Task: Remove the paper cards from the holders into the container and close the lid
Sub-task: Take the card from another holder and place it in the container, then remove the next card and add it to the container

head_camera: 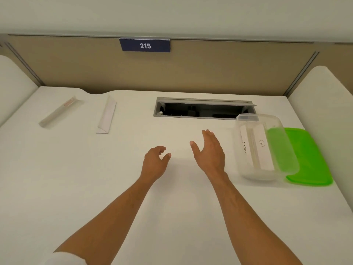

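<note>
Counting: two holders (60, 111), two cards (257, 148).

tabletop (172, 197): smooth matt white laminate look. container (246, 169): clear, slightly cloudy plastic, soft sheen. lid (313, 161): glossy bright-green plastic. cards (262, 150) inside: matt white paper, handwritten ink. Two holders (58, 111) (107, 116): clear glossy plastic. cable slot frame (200, 101): grey brushed-looking metal. back panel (191, 73): matt beige, cloth-like.

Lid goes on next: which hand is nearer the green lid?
Right hand, just left of the container resting on the lid. Left hand is farther left.
</note>
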Motion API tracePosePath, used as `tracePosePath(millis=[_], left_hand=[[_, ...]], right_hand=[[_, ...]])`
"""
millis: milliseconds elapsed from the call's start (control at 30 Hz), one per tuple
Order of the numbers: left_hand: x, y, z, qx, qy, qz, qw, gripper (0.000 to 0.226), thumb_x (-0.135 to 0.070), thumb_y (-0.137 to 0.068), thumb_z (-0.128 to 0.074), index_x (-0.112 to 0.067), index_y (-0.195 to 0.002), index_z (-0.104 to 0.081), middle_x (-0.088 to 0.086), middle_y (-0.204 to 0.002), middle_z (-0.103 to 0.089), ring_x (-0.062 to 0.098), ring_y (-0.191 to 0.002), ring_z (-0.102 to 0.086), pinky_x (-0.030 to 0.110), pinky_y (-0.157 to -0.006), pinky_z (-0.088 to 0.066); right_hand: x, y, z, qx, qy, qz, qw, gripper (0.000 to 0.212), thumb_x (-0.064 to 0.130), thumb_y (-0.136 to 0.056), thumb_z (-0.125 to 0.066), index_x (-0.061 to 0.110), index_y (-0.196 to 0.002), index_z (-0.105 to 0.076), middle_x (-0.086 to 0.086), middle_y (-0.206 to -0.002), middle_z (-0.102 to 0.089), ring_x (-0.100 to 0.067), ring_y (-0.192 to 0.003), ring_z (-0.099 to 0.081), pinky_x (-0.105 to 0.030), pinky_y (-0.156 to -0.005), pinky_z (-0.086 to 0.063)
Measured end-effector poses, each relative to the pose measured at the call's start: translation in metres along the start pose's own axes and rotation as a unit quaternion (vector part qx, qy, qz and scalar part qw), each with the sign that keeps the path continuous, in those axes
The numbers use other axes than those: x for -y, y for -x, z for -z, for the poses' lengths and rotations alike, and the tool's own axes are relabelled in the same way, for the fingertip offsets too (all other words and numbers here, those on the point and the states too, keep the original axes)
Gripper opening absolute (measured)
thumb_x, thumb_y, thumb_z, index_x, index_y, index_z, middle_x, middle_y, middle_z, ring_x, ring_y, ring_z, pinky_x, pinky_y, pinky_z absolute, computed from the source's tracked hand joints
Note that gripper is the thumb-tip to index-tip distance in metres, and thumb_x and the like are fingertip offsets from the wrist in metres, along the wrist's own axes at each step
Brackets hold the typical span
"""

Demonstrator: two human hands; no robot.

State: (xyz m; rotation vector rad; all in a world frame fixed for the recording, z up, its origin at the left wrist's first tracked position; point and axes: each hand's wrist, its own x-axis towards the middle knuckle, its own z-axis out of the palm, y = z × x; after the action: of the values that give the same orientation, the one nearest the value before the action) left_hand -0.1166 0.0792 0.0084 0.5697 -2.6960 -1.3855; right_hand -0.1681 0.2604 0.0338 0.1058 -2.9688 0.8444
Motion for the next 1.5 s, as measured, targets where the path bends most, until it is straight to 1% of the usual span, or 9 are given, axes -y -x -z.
tracePosePath(millis=[300, 533, 700, 867, 1100, 1200, 1300, 1367, 1500], left_hand=[[0.064, -0.015, 0.059, -0.048, -0.116, -0.014, 0.992, 0.044, -0.028, -0.093, -0.062, -0.009, -0.133, -0.055, 0.009, -0.145, -0.048, 0.024, -0.135, -0.042, 0.036, -0.11, -0.034], [0.1, -0.041, 0.095, -0.06, -0.167, 0.004, 0.984, 0.055, -0.032, -0.094, -0.06, -0.01, -0.142, -0.047, 0.01, -0.156, -0.034, 0.025, -0.144, -0.03, 0.041, -0.116, -0.028], [0.117, -0.071, 0.12, -0.096, -0.171, 0.008, 0.981, 0.062, -0.032, -0.093, -0.061, -0.01, -0.147, -0.038, 0.011, -0.159, -0.026, 0.028, -0.146, -0.024, 0.044, -0.116, -0.027], [0.12, -0.11, 0.14, -0.143, -0.12, 0.052, 0.981, 0.073, -0.03, -0.093, -0.061, -0.004, -0.151, -0.025, 0.014, -0.161, -0.02, 0.028, -0.148, -0.019, 0.042, -0.118, -0.022], [0.121, -0.15, 0.157, -0.159, -0.036, 0.12, 0.979, 0.058, -0.024, -0.094, -0.06, -0.003, -0.144, -0.039, 0.017, -0.143, -0.049, 0.035, -0.13, -0.047, 0.046, -0.11, -0.038], [0.12, -0.158, 0.159, -0.175, -0.04, 0.118, 0.977, 0.032, -0.018, -0.095, -0.057, -0.002, -0.123, -0.058, 0.016, -0.114, -0.065, 0.032, -0.102, -0.059, 0.038, -0.092, -0.047], [0.115, -0.161, 0.161, -0.195, -0.002, 0.132, 0.972, 0.021, -0.02, -0.095, -0.057, -0.004, -0.103, -0.067, 0.008, -0.085, -0.064, 0.026, -0.081, -0.056, 0.039, -0.085, -0.051], [0.112, -0.162, 0.161, -0.199, 0.026, 0.151, 0.968, 0.018, -0.021, -0.094, -0.058, -0.006, -0.09, -0.068, 0.009, -0.08, -0.065, 0.027, -0.077, -0.059, 0.038, -0.081, -0.053], [0.106, -0.161, 0.163, -0.209, 0.066, 0.187, 0.957, 0.018, -0.016, -0.092, -0.057, -0.006, -0.082, -0.068, 0.01, -0.079, -0.064, 0.025, -0.072, -0.056, 0.032, -0.069, -0.05]], right_hand=[[0.033, 0.003, -0.07, 0.093, 0.041, 0.059, 0.993, 0.076, 0.064, -0.095, -0.032, 0.018, -0.154, -0.018, -0.001, -0.163, -0.013, -0.018, -0.15, -0.008, -0.033, -0.118, -0.009], [0.061, 0.002, -0.121, 0.137, 0.071, 0.072, 0.985, 0.079, 0.066, -0.095, -0.023, 0.016, -0.155, -0.011, -0.004, -0.164, -0.005, -0.018, -0.15, 0.002, -0.039, -0.122, -0.001], [0.063, 0.009, -0.144, 0.115, 0.128, 0.088, 0.981, 0.08, 0.067, -0.094, -0.013, 0.013, -0.154, -0.013, -0.005, -0.163, -0.009, -0.018, -0.15, 0.003, -0.043, -0.12, 0.008], [0.061, 0.01, -0.155, 0.075, 0.146, 0.089, 0.982, 0.08, 0.065, -0.094, -0.012, 0.012, -0.153, -0.022, -0.006, -0.161, -0.018, -0.018, -0.15, -0.003, -0.044, -0.121, 0.002], [0.059, 0.01, -0.16, 0.049, 0.162, 0.092, 0.981, 0.078, 0.065, -0.095, -0.014, 0.012, -0.152, -0.026, -0.006, -0.16, -0.023, -0.018, -0.15, -0.008, -0.044, -0.121, -0.001], [0.058, 0.009, -0.16, 0.046, 0.159, 0.091, 0.982, 0.078, 0.065, -0.095, -0.014, 0.012, -0.152, -0.027, -0.007, -0.16, -0.024, -0.018, -0.15, -0.009, -0.045, -0.121, -0.002], [0.061, 0.009, -0.159, 0.05, 0.155, 0.091, 0.983, 0.078, 0.064, -0.096, -0.014, 0.012, -0.152, -0.026, -0.007, -0.16, -0.022, -0.018, -0.15, -0.008, -0.044, -0.121, -0.001], [0.061, 0.009, -0.158, 0.056, 0.156, 0.09, 0.982, 0.078, 0.064, -0.096, -0.013, 0.012, -0.153, -0.024, -0.006, -0.161, -0.021, -0.017, -0.15, -0.006, -0.044, -0.121, -0.001], [0.06, 0.01, -0.157, 0.058, 0.156, 0.09, 0.982, 0.078, 0.064, -0.095, -0.012, 0.013, -0.153, -0.023, -0.005, -0.161, -0.019, -0.017, -0.15, -0.006, -0.044, -0.122, -0.001]])
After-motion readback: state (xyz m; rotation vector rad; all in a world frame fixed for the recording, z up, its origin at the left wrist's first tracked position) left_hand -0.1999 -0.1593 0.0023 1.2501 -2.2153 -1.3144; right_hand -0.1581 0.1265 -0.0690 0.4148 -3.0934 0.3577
